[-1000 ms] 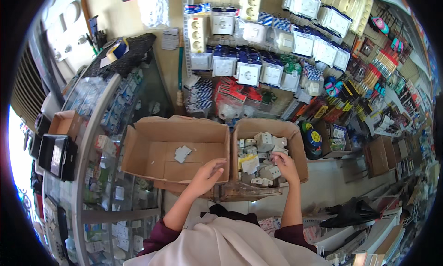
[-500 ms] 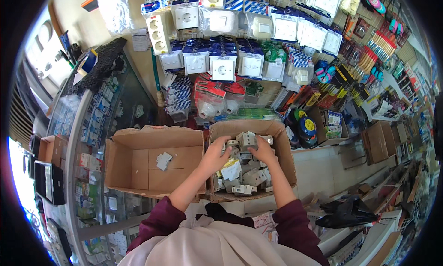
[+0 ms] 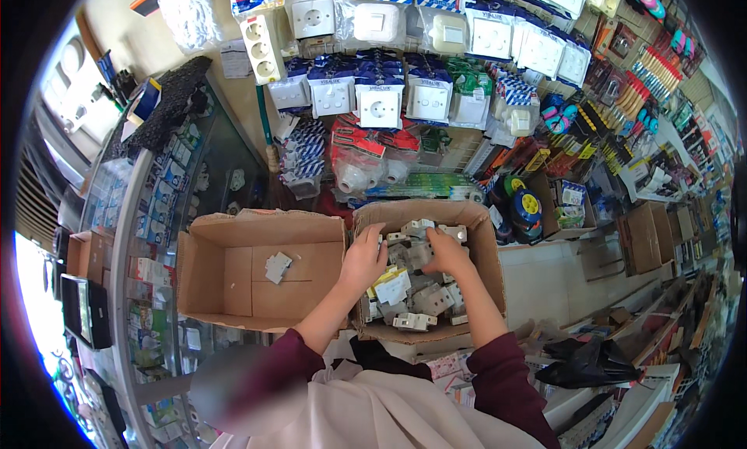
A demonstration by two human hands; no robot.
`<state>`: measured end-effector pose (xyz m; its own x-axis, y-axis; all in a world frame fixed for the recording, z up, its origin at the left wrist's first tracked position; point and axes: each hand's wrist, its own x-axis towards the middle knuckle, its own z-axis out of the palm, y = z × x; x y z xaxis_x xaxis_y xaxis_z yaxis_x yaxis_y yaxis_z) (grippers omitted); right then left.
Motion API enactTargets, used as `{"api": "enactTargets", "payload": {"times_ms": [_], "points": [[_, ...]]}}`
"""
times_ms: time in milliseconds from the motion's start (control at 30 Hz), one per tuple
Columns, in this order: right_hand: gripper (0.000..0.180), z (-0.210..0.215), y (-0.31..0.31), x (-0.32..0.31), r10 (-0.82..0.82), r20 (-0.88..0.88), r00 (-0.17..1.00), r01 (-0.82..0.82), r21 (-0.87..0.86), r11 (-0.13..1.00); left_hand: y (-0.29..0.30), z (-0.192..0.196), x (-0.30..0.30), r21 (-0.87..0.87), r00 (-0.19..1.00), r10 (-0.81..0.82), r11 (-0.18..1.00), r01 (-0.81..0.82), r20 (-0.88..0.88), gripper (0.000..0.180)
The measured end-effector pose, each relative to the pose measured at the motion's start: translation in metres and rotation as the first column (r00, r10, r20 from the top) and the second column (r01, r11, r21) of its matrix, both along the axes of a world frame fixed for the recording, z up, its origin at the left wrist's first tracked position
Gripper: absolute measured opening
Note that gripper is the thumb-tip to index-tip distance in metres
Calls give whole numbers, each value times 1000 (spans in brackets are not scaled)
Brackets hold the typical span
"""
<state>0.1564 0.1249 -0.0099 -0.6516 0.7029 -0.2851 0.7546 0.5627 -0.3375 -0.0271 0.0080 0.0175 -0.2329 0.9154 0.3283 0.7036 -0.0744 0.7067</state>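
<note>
My left hand (image 3: 363, 258) is inside the left edge of the right-hand cardboard box (image 3: 486, 282), thumb and fingers apart, next to the small switch-like electrical modules (image 3: 433, 299). My right hand (image 3: 449, 254) reaches into the same box from the right. Its thumb and fingers are spread around a grey, blurred module (image 3: 420, 254) among the pile; whether it grips this cannot be made out. A yellow-and-white packet (image 3: 391, 285) lies below my left hand. In the left-hand cardboard box (image 3: 222, 297) rests one pale grey module (image 3: 278, 267).
A glass display case (image 3: 144, 239) stands at left. Packaged sockets and switches (image 3: 379, 106) hang on the wall behind the boxes. At right are coiled cable reels (image 3: 527, 208), another cardboard box (image 3: 646, 235) and a black plastic bag (image 3: 590, 363).
The grey module that was raised between both hands is no longer held up there. My left hand has shifted slightly left and down, and my right hand has reached lower into the pile.
</note>
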Motion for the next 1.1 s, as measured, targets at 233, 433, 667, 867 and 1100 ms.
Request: {"api": "enactTargets", "payload": {"times_ms": [233, 433, 667, 867, 1100], "points": [[42, 15, 32, 12, 139, 70, 988, -109, -324, 940, 0, -1, 5, 33, 998, -21, 999, 23, -55, 34], [29, -23, 51, 21, -209, 116, 971, 206, 38, 978, 0, -2, 2, 33, 998, -28, 999, 30, -60, 34], [51, -77, 66, 56, -207, 196, 959, 166, 206, 965, -2, 4, -4, 27, 999, -28, 999, 29, -32, 34], [54, -53, 39, 17, -329, 229, 916, 288, 194, 938, -5, 4, -5, -2, 999, -12, 1000, 12, -42, 33], [51, -76, 39, 26, -318, 103, 942, 298, 172, 939, -5, 6, -5, 2, 997, -23, 1000, 24, -67, 34]]}}
